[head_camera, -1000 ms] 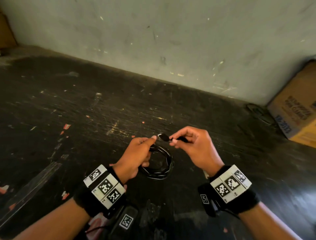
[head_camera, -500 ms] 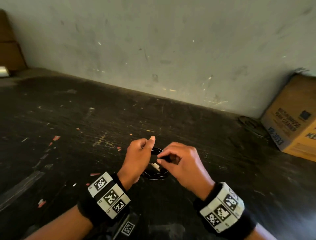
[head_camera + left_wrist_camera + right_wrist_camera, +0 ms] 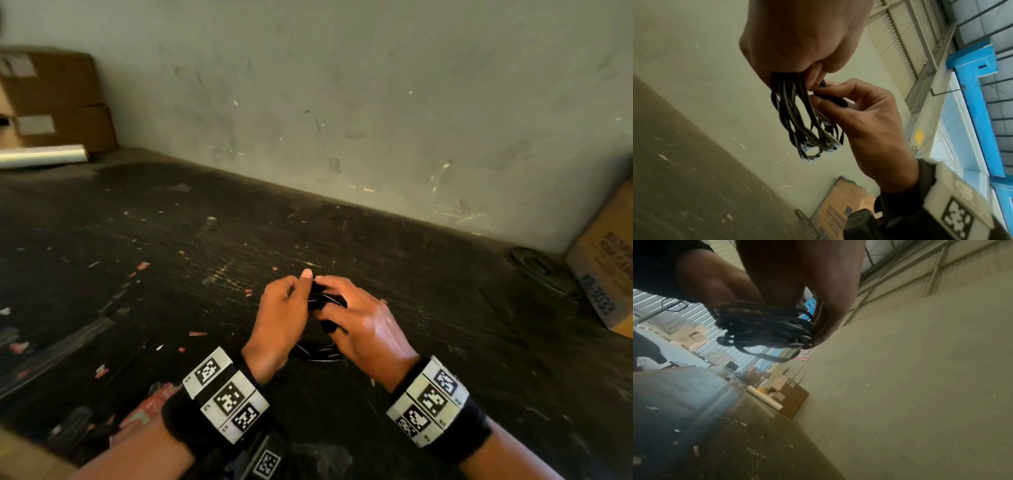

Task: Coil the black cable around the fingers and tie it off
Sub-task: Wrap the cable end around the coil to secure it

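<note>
The black cable is wound into a small coil of several loops, held above the dark table between my two hands. My left hand grips the top of the coil, whose loops hang down from its fingers. My right hand pinches the cable's end with its plug right against the coil's top. In the right wrist view the coil bunches beside both hands. Most of the coil's middle is hidden behind my fingers in the head view.
The dark scuffed table runs back to a pale wall. A cardboard box stands at the right and stacked boxes with a white roll at the far left. Another black cable coil lies beside the right box.
My right hand has brought the cable's end from out in front in to the coil and closed up against my left hand. The view has tilted up.
</note>
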A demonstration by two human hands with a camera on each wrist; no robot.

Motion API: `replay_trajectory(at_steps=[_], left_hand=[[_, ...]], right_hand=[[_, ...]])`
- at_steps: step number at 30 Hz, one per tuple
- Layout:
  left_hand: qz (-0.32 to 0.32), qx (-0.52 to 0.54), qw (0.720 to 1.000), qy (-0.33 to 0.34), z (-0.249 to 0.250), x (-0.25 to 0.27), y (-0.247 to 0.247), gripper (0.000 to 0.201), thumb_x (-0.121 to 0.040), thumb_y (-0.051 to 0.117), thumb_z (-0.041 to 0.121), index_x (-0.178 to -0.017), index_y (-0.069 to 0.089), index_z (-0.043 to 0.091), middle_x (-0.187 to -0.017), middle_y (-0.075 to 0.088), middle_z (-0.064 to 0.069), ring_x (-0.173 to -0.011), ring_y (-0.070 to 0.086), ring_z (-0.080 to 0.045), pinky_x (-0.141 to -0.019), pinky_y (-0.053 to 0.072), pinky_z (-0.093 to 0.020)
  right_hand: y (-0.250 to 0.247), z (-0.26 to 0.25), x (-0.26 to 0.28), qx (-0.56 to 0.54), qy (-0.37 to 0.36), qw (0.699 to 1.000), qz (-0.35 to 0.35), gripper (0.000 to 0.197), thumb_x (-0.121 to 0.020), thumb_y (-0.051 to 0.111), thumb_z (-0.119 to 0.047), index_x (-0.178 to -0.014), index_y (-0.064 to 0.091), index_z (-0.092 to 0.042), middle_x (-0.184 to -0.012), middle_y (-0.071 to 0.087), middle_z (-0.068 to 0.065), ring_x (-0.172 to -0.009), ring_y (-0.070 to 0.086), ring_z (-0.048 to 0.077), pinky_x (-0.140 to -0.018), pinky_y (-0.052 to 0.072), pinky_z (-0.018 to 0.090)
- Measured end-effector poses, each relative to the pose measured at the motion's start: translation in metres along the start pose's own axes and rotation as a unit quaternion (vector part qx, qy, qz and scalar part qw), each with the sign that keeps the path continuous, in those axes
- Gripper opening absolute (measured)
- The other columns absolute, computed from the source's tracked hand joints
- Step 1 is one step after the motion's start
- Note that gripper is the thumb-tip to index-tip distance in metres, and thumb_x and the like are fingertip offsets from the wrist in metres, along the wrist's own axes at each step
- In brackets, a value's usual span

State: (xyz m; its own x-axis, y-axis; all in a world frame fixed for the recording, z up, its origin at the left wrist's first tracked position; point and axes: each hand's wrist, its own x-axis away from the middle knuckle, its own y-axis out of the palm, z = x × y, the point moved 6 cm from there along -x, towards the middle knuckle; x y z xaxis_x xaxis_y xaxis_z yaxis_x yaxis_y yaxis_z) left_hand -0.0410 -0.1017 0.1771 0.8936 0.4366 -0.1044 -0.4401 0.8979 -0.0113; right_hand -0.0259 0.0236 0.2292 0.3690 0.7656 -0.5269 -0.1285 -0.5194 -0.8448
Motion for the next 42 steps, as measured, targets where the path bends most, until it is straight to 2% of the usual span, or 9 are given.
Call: replay_trajectory(at_steps=[3,8,14,19,24,30,35,39,42], left_hand=[[0.019,0.017,0.999,-0.028,-0.003,0.005,0.001,0.038,-0.094,0.052,0.037,-0.061,0.052,0.018,-0.050,0.045,0.003,-0.044,0.040,-0.011,-0.043,0.030,-0.027],[0.028,0.026,0.997,-0.068,-0.009,0.008,0.000,0.033,-0.083,0.065,0.046,-0.091,0.059,0.015,-0.067,0.060,-0.002,-0.052,0.054,-0.013,-0.041,0.037,-0.025],[-0.032,0.006,0.999,-0.014,-0.007,0.006,0.002,0.053,-0.088,0.060,0.044,-0.081,0.066,-0.009,-0.061,0.051,-0.015,-0.048,0.044,-0.021,-0.042,0.031,-0.027],[-0.005,-0.040,0.999,0.026,-0.001,0.006,-0.003,0.041,-0.088,0.061,0.037,-0.062,0.068,0.006,-0.042,0.055,0.009,-0.037,0.045,0.000,-0.044,0.032,-0.017],[-0.018,-0.102,0.991,0.083,0.003,0.013,0.004,0.041,-0.090,0.059,0.035,-0.057,0.065,0.011,-0.045,0.055,0.007,-0.043,0.046,0.000,-0.049,0.040,-0.020],[-0.070,-0.123,0.974,0.178,0.004,0.031,0.024,0.042,-0.095,0.051,0.030,-0.067,0.066,0.002,-0.051,0.053,0.000,-0.047,0.049,-0.004,-0.048,0.041,-0.024],[-0.075,-0.105,0.964,0.230,0.013,0.042,0.030,0.043,-0.093,0.045,0.037,-0.057,0.058,0.017,-0.048,0.043,0.009,-0.046,0.039,-0.003,-0.046,0.033,-0.023],[-0.098,-0.141,0.945,0.280,0.022,0.050,0.035,0.039,-0.094,0.045,0.033,-0.057,0.055,0.027,-0.046,0.041,0.011,-0.043,0.039,-0.004,-0.046,0.031,-0.015],[-0.122,-0.170,0.930,0.303,0.025,0.054,0.038,0.046,-0.094,0.043,0.035,-0.058,0.058,0.011,-0.048,0.044,0.005,-0.043,0.041,-0.008,-0.045,0.031,-0.016]], right_hand=[[0.005,0.002,0.003,0.001,-0.029,1.000,-0.006,0.012,-0.083,0.053,-0.009,-0.085,0.065,-0.006,-0.114,0.064,0.016,-0.100,0.065,0.025,-0.077,0.059,0.034],[0.011,0.008,0.008,-0.002,-0.044,0.999,0.003,0.014,-0.084,0.054,-0.009,-0.087,0.066,-0.005,-0.112,0.064,0.015,-0.101,0.064,0.024,-0.076,0.058,0.032],[0.013,0.009,0.009,-0.012,-0.037,0.999,0.003,0.014,-0.083,0.059,-0.006,-0.094,0.067,-0.006,-0.113,0.065,0.014,-0.101,0.064,0.023,-0.079,0.058,0.033],[0.004,0.018,0.013,-0.012,-0.042,0.999,-0.019,0.016,-0.084,0.064,-0.008,-0.099,0.068,-0.011,-0.111,0.066,0.008,-0.101,0.063,0.018,-0.085,0.055,0.031],[-0.009,0.008,0.018,0.048,-0.056,0.997,-0.014,0.009,-0.082,0.064,-0.016,-0.090,0.067,-0.012,-0.097,0.062,0.005,-0.087,0.057,0.016,-0.075,0.050,0.029],[-0.009,0.035,0.025,-0.211,0.154,0.964,0.052,0.011,-0.080,0.073,-0.013,-0.091,0.070,-0.015,-0.110,0.056,-0.004,-0.103,0.057,0.003,-0.092,0.048,0.021],[-0.006,0.042,0.037,-0.354,0.277,0.892,0.053,0.006,-0.081,0.073,-0.009,-0.086,0.070,-0.010,-0.088,0.072,0.007,-0.082,0.071,0.016,-0.078,0.059,0.036],[-0.010,0.046,0.047,-0.393,0.334,0.854,0.064,0.006,-0.077,0.076,-0.007,-0.077,0.070,-0.009,-0.080,0.075,0.009,-0.074,0.072,0.014,-0.070,0.058,0.027],[-0.010,0.047,0.054,-0.417,0.365,0.830,0.060,0.014,-0.076,0.076,-0.004,-0.071,0.067,-0.013,-0.071,0.072,0.003,-0.066,0.069,0.006,-0.061,0.052,0.016]])
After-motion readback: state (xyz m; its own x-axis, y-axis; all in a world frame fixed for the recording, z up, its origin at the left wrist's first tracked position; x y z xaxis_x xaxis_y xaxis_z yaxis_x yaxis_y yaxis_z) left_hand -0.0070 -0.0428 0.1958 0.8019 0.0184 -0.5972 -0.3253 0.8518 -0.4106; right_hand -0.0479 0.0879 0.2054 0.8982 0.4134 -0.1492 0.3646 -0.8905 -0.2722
